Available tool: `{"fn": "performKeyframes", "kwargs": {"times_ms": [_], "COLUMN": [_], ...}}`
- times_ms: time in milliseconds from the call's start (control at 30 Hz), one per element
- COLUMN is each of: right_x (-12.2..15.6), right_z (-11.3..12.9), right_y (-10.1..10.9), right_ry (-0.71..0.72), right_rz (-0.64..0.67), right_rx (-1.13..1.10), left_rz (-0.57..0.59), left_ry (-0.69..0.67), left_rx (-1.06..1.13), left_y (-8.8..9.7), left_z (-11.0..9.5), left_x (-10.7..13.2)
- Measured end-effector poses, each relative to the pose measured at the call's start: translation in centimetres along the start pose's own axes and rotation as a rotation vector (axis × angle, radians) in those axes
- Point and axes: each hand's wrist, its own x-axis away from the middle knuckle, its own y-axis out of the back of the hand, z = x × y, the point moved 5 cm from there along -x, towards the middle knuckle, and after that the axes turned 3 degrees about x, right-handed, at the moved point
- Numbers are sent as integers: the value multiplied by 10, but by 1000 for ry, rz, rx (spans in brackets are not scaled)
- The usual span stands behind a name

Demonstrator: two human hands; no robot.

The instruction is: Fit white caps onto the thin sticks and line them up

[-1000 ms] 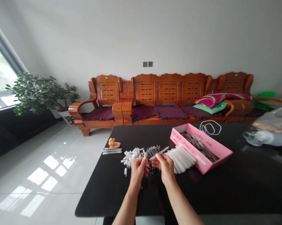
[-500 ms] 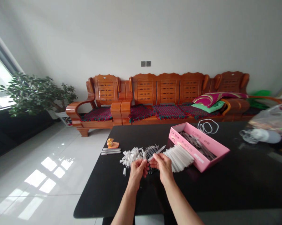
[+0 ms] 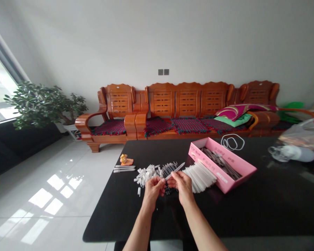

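A slim whitish pen barrel (image 3: pixel 179 167) slants up to the right between my two hands, above the table. My right hand (image 3: pixel 183 184) is closed around its middle with thumb and fingers. At the lower end, my left hand (image 3: pixel 153 188) pinches the barrel; its fingertips hide that end. Just behind my hands lies a bunch of dark pen refills (image 3: pixel 169 168) with thin tips. White pen caps (image 3: pixel 146 174) are heaped to the left, one lying apart in front. On the right, whitish pen barrels (image 3: pixel 200 177) lie in a row.
A pink box (image 3: pixel 240 177) holding grey pens (image 3: pixel 221 162) stands at the right. Several pens (image 3: pixel 124 168) lie near the left edge by an orange figurine (image 3: pixel 125 160). A white cord loop (image 3: pixel 232 142) and a plastic bag (image 3: pixel 303 134) are farther back on the black table (image 3: pixel 251 212).
The view has shifted very slightly. Both hands keep the same hold on the pen barrel, and nothing else has visibly moved.
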Motion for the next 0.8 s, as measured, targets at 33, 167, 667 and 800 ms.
{"fn": "performKeyframes", "kwargs": {"times_ms": [33,167,667,800], "right_x": [0,-1,1,2], "right_z": [0,-1,-3,-3], "right_y": [0,0,0,0], "right_ry": [-1,-1,-7,-5], "right_rz": [3,7,26,35], "right_rx": [-1,7,34,33], "left_rz": [-16,-5,100,81], "left_ry": [2,72,32,-38], "left_rx": [9,2,-79,-107], "left_y": [1,2,2,4], "left_z": [0,2,8,7], "left_x": [0,1,-2,-2]}}
